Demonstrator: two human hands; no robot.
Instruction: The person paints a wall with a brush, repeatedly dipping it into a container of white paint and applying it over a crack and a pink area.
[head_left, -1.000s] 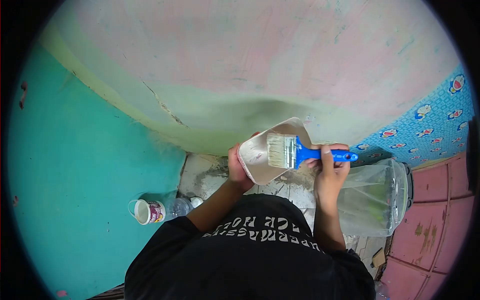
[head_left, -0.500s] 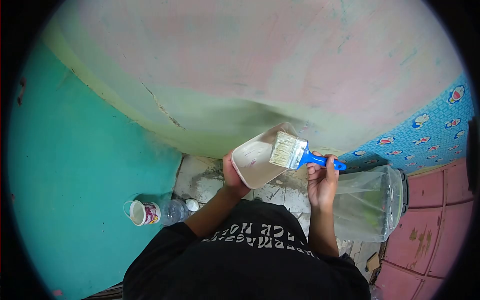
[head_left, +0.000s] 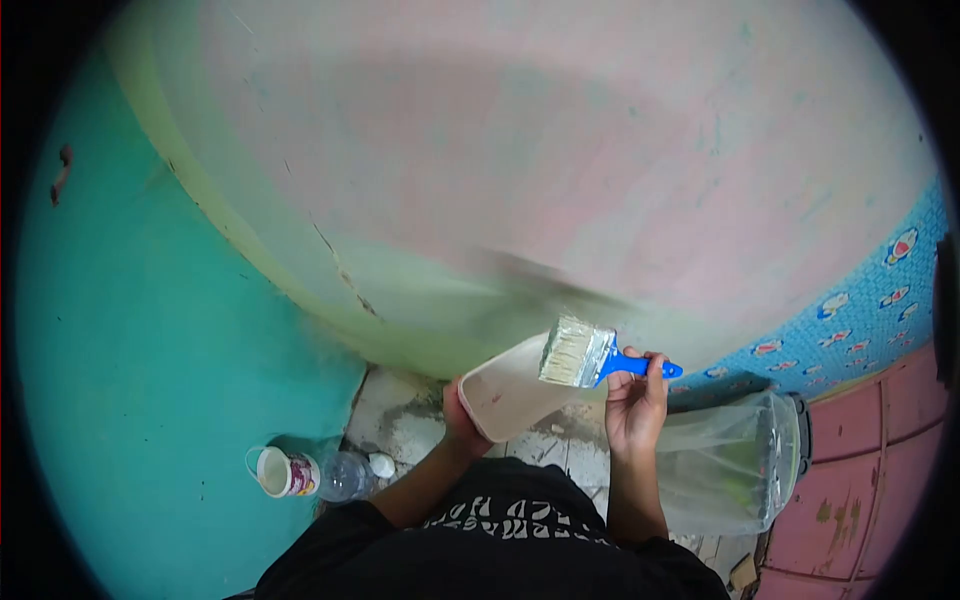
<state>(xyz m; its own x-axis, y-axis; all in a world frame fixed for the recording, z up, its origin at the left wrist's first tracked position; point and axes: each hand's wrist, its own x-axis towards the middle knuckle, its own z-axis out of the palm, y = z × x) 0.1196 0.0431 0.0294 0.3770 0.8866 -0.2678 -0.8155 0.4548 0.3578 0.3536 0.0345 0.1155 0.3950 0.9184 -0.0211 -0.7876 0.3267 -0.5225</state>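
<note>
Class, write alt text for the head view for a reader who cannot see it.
The right hand holds a blue-handled paintbrush at the rim of a plastic container gripped by the left hand, facing a pink wall.

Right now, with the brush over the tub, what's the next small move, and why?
Probably lift the brush to the wall: its bristles look coated, poised over the tub in the left hand, right hand gripping the handle.

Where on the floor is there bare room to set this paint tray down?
Bare tile lies between the bottle, beside the mug, and the left hand holding the tray, below the wall base. Right side is crowded: the clear plastic jug fills the floor up to the red tiles.
</note>
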